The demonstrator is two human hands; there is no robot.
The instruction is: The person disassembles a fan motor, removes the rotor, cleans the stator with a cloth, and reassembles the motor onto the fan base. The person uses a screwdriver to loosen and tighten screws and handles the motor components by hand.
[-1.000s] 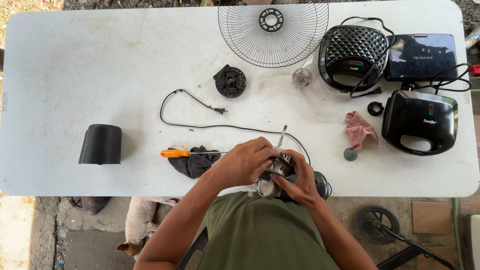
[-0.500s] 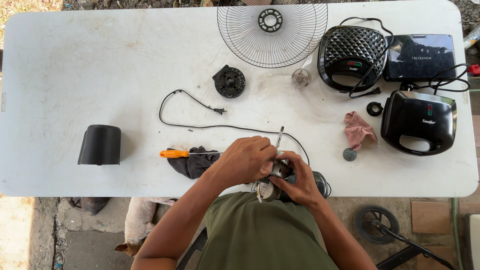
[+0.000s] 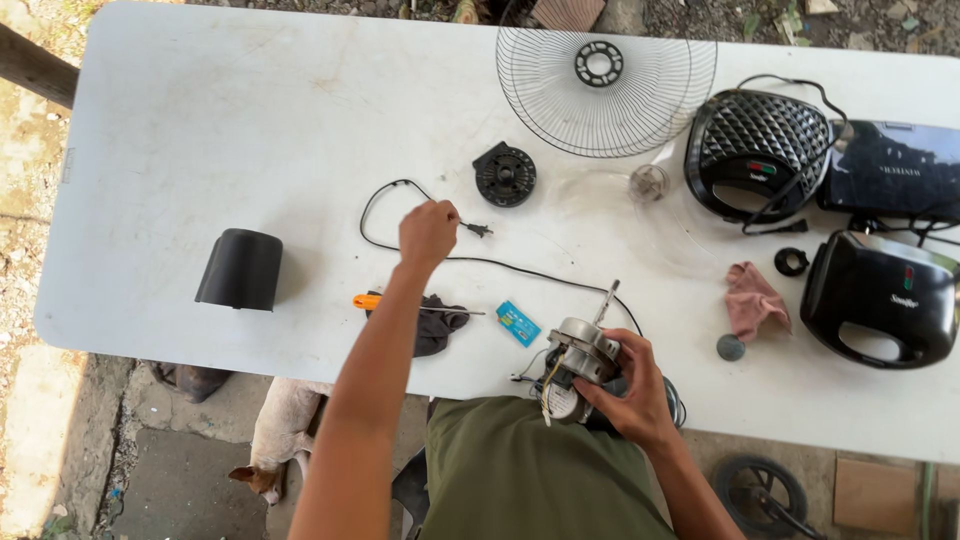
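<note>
My right hand (image 3: 628,398) grips a grey fan motor (image 3: 578,352) at the near edge of the white table (image 3: 200,120); the motor's shaft points up and away, and loose wires hang from it. My left hand (image 3: 427,232) is stretched out over the table and closed on the thin black power cord (image 3: 385,195) just left of its plug (image 3: 478,230). The cord loops on the table and runs back toward the motor.
An orange-handled screwdriver (image 3: 368,301), a dark cloth (image 3: 436,322) and a blue card (image 3: 518,323) lie near the motor. Farther out lie a black cylinder cover (image 3: 240,270), a black round part (image 3: 504,174), a wire fan grille (image 3: 605,75), a pink rag (image 3: 752,300) and black sandwich makers (image 3: 878,298).
My left hand has left the motor and reached forward to the cord near its plug. The blue card now shows beside the motor. My right hand still holds the motor.
</note>
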